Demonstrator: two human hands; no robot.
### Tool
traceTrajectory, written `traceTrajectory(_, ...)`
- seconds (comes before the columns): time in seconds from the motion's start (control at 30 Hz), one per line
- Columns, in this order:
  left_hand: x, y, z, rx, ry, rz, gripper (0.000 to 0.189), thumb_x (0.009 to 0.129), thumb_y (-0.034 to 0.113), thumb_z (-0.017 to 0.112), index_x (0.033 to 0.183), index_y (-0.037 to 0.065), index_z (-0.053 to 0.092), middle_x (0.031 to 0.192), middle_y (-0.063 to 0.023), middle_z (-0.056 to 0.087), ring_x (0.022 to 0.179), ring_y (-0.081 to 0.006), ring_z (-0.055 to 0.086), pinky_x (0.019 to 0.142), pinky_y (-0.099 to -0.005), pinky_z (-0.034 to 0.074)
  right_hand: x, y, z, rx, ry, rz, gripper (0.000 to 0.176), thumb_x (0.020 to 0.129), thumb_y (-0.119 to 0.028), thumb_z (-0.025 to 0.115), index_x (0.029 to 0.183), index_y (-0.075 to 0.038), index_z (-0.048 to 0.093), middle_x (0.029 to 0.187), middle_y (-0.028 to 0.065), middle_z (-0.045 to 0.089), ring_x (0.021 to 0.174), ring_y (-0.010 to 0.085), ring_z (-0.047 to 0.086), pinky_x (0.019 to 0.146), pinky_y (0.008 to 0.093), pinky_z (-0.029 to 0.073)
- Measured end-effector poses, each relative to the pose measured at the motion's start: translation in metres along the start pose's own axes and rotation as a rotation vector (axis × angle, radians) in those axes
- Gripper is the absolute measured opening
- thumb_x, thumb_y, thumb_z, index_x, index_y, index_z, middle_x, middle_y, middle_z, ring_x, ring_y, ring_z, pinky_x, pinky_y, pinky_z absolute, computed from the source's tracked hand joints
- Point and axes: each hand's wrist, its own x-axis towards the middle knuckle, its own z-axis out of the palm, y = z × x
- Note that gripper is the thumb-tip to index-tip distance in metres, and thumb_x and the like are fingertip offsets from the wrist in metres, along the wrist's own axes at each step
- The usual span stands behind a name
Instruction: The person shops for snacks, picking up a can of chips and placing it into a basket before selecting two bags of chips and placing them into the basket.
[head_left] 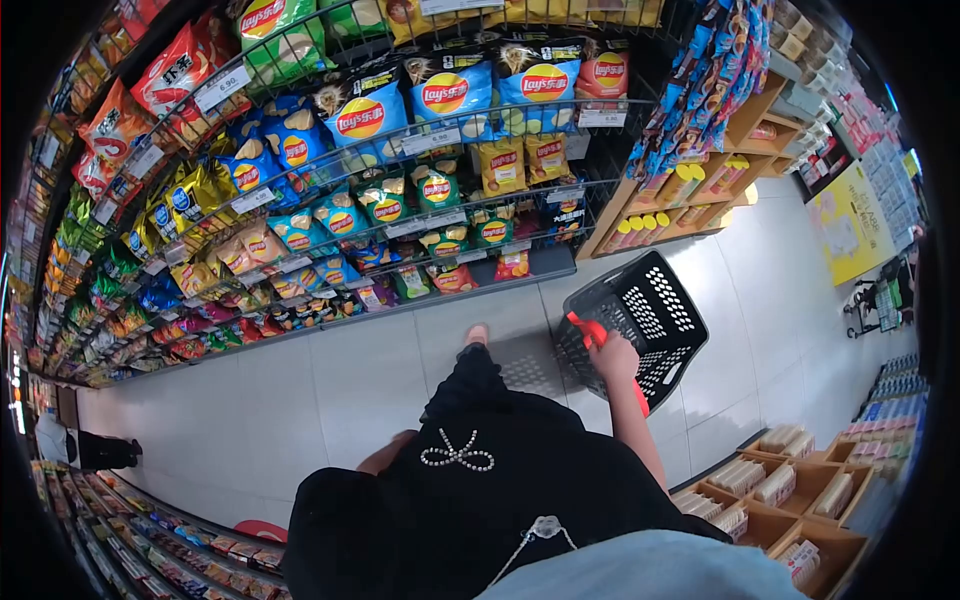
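My right hand point(613, 357) is closed around the red handle point(590, 328) of a black plastic shopping basket point(655, 310) with perforated sides. The basket hangs or rests low, over the floor to the right of my legs; I cannot make out anything inside it. On the other side, only a piece of my left arm or hand point(388, 453) shows beside my black top, and its fingers are hidden. One of my feet point(477, 333) points toward the chip shelves.
Wire shelves full of chip bags point(445, 95) stand ahead and to the left. Wooden display shelves point(640, 215) border their right end. Wooden bins point(790, 480) with packets lie at lower right. Another person point(90, 447) stands at far left on the pale tiled floor point(370, 365).
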Motion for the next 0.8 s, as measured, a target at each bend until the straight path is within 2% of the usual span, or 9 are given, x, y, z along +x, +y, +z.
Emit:
traceTrajectory(0.23,-0.046,-0.045,-0.084,0.114,0.033,-0.136,0.025,0.076,0.015,0.058,0.101,0.014,0.063,0.11,-0.0053,0.058,0.105,-0.0239,0.053,0.082,-0.0386,0.045,0.0,-0.001,-0.004,0.012,-0.029,0.014,0.032,0.071,-0.032,0.058,0.083,-0.002,0.056,0.075,0.0188,0.062,0.072,0.0334,0.061,0.065,0.0418,0.049)
traceTrajectory(0.47,0.017,0.018,-0.035,-0.021,0.045,0.029,0.025,0.076,0.017,0.058,0.1,0.013,0.063,0.109,-0.0062,0.059,0.104,-0.0244,0.054,0.081,-0.0387,0.045,-0.001,0.0,-0.003,-0.009,0.003,-0.008,0.031,0.073,-0.033,0.058,0.08,-0.003,0.056,0.072,0.0178,0.061,0.069,0.0329,0.061,0.064,0.041,0.049)
traceTrajectory(0.57,0.012,-0.003,-0.03,-0.013,0.048,0.005,0.025,0.076,0.017,0.058,0.099,0.013,0.063,0.108,-0.0066,0.059,0.103,-0.0246,0.054,0.081,-0.0388,0.046,-0.001,0.002,0.001,-0.007,0.014,-0.008,0.032,0.073,-0.033,0.057,0.079,-0.002,0.056,0.071,0.0178,0.061,0.068,0.0332,0.061,0.063,0.0413,0.049)
traceTrajectory(0.7,-0.015,-0.063,-0.049,0.076,0.049,-0.116,0.024,0.076,0.018,0.057,0.099,0.012,0.063,0.107,-0.0071,0.059,0.103,-0.0249,0.055,0.081,-0.0389,0.046,-0.001,0.0,0.0,-0.011,0.031,-0.01,0.033,0.074,-0.034,0.057,0.079,-0.002,0.056,0.07,0.0178,0.061,0.067,0.0339,0.061,0.063,0.0418,0.049)
traceTrajectory(0.8,-0.039,-0.069,-0.061,0.082,0.047,-0.15,0.025,0.075,0.019,0.057,0.098,0.012,0.063,0.106,-0.0075,0.059,0.102,-0.0251,0.055,0.081,-0.039,0.046,0.0,0.0,0.0,0.003,0.014,0.017,0.032,0.071,-0.032,0.057,0.081,-0.001,0.057,0.074,0.0195,0.061,0.071,0.0336,0.061,0.064,0.042,0.049)
